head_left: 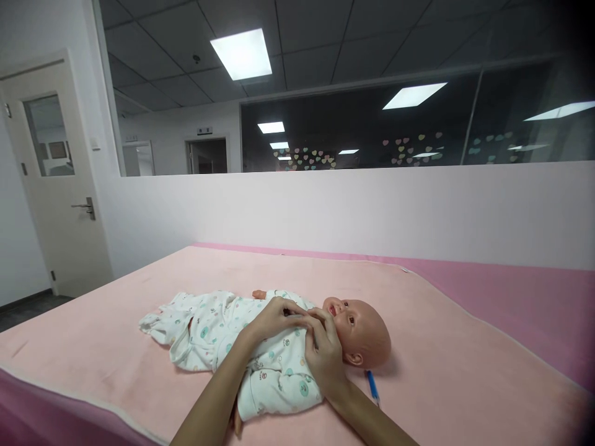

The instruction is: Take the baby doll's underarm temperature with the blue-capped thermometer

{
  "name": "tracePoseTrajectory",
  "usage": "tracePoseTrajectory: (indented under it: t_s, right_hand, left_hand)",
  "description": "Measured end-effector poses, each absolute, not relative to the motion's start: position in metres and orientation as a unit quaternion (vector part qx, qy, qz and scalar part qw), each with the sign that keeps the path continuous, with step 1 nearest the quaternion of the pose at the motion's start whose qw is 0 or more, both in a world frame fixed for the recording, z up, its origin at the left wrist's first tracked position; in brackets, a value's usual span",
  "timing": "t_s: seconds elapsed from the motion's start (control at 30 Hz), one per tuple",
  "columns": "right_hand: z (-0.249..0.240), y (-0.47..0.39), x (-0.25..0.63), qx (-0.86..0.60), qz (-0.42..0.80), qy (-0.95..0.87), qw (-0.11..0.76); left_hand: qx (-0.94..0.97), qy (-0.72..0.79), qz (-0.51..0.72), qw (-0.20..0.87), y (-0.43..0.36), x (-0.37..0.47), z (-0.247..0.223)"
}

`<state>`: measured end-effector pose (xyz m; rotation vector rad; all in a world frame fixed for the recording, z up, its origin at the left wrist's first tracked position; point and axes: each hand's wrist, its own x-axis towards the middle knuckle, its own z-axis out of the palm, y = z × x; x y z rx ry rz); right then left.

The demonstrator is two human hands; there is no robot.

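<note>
A baby doll [369,331] lies on its back, its bald head to the right and its legs to the left. It wears a white garment [279,393] with small green and coloured prints. At the garment's neckline, just below the doll's chin, my left hand [279,319] is closed with thumb and forefinger pinched. My right hand [328,356] meets it there from the near right, fingers bent and closed at the same spot. Both seem to grip the cloth at the collar, though the fingertips partly hide it.
A peach-coloured sheet [432,384] covers the bed, over a pink cover [511,303]. Beside the doll's head lies a blue pen-like object [372,387]. Behind the bed rises a white half wall [348,214] with glass above. A door [65,204] stands at the left.
</note>
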<state>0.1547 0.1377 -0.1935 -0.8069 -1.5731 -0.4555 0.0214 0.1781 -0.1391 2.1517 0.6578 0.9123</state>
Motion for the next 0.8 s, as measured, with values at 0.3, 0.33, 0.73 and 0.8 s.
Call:
tracePoseTrajectory:
  t_s: [0.3,0.33,0.73,0.8]
  right_hand:
    - [-0.194,0.134,0.155,-0.327,-0.18,-0.692,0.618]
    - [-0.194,0.133,0.155,-0.316,-0.176,-0.699,0.617]
    - [-0.196,0.13,0.16,-0.253,-0.113,-0.773,0.571]
    - [-0.198,0.13,0.162,-0.237,-0.099,-0.789,0.559]
  left_hand:
    - [0.815,0.277,0.357,0.363,0.178,0.018,-0.136]
    - [0.81,0.277,0.351,0.379,0.179,0.016,-0.134]
    - [0.786,0.337,0.342,0.388,0.188,0.003,-0.139]
    - [0.794,0.316,0.32,0.41,0.19,-0.006,-0.139]
